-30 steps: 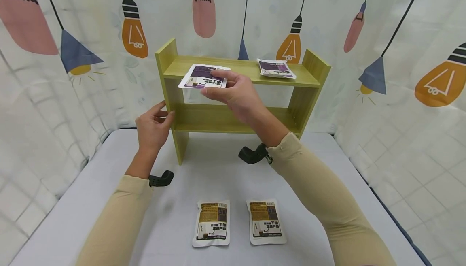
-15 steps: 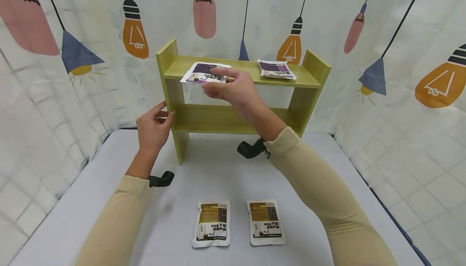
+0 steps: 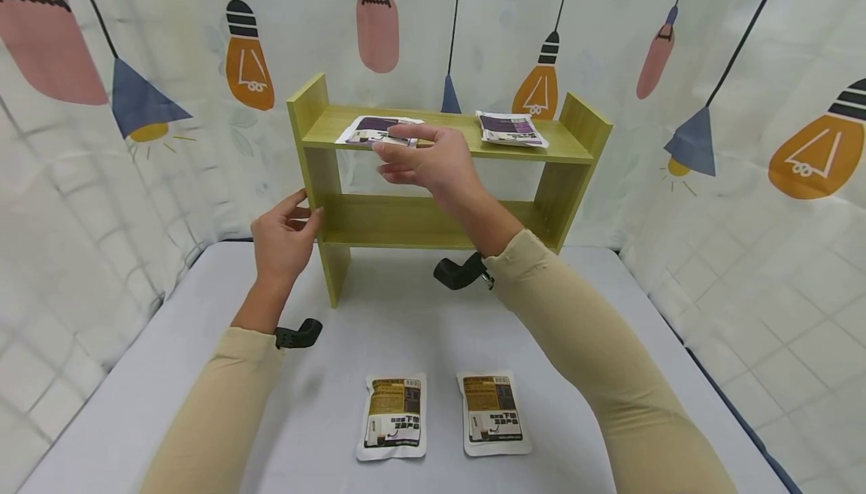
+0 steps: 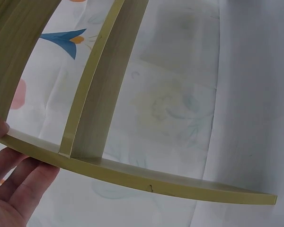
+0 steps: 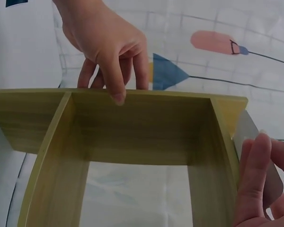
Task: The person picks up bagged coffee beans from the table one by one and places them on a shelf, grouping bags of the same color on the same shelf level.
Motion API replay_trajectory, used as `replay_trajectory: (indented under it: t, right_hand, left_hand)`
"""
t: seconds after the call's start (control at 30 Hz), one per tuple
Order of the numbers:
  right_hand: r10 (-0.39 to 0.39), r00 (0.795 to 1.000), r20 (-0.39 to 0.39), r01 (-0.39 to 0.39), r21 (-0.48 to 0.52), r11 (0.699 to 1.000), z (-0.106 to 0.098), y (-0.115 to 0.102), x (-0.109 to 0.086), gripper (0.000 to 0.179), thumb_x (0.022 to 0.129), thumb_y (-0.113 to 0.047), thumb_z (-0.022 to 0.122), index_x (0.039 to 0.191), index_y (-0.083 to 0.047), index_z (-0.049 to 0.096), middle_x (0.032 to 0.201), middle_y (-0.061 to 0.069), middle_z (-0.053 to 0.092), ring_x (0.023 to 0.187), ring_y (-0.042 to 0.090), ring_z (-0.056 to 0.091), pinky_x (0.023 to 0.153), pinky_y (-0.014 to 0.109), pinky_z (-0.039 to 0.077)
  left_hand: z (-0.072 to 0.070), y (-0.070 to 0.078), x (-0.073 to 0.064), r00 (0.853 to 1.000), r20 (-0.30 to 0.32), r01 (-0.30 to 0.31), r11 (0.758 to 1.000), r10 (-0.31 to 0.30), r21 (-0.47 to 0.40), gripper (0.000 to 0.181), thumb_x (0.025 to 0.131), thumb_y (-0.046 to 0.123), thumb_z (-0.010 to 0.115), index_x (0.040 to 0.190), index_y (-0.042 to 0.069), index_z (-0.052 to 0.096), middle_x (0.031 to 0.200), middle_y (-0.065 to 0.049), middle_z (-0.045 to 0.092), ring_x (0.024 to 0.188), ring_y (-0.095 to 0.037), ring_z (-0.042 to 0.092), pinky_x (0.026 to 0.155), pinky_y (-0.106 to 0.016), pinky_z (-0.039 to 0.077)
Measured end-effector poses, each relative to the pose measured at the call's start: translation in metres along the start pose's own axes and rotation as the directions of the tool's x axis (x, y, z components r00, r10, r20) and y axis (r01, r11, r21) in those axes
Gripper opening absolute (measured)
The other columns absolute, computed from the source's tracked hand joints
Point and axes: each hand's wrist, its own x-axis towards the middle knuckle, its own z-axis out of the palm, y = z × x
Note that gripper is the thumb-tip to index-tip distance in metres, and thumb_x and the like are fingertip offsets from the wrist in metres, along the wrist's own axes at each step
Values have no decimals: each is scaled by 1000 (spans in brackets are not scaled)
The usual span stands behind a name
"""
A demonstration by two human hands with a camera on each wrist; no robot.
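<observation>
A white and purple pouch (image 3: 368,130) lies nearly level at the left end of the upper board of a yellow-green wooden shelf (image 3: 433,223). My right hand (image 3: 436,159) pinches its near right edge between thumb and fingers. In the right wrist view the pouch (image 5: 255,151) shows edge-on against the upper board. My left hand (image 3: 284,234) grips the shelf's left side panel, the thumb on its front edge and the fingers behind. The left wrist view shows those fingers (image 4: 33,184) along the outer face of the panel (image 4: 146,187).
Another purple and white pouch stack (image 3: 512,129) lies at the upper board's right end. Two brown and white pouches, one left (image 3: 392,416) and one right (image 3: 494,413), lie on the white table (image 3: 325,419) in front. A patterned curtain (image 3: 433,28) hangs behind the shelf.
My right hand has lowered the purple pouch a little and tilted it flatter onto the upper board. The left hand has stayed at the side panel.
</observation>
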Motion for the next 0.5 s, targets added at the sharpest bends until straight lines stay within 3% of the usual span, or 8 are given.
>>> replay_trajectory:
  t: [0.2, 0.5]
  right_hand:
    - [-37, 999, -37, 36, -25, 999, 3, 3, 1, 31, 83, -12, 84, 111, -3, 75, 97, 20, 77, 71, 23, 77, 75, 36, 64]
    - [-27, 998, -61, 23, -60, 998, 9, 1, 3, 24, 87, -14, 81, 108, -6, 76, 89, 17, 76, 68, 23, 76, 71, 36, 64]
  left_hand:
    - [0, 0, 0, 1000, 0, 3, 1000, -3, -8, 42, 99, 26, 67, 139, 18, 66, 110, -20, 77, 86, -37, 75, 66, -4, 47]
    - [0, -1, 0, 1000, -5, 4, 1000, -4, -6, 41, 98, 25, 67, 139, 17, 66, 109, -20, 77, 85, -38, 76, 66, -2, 45]
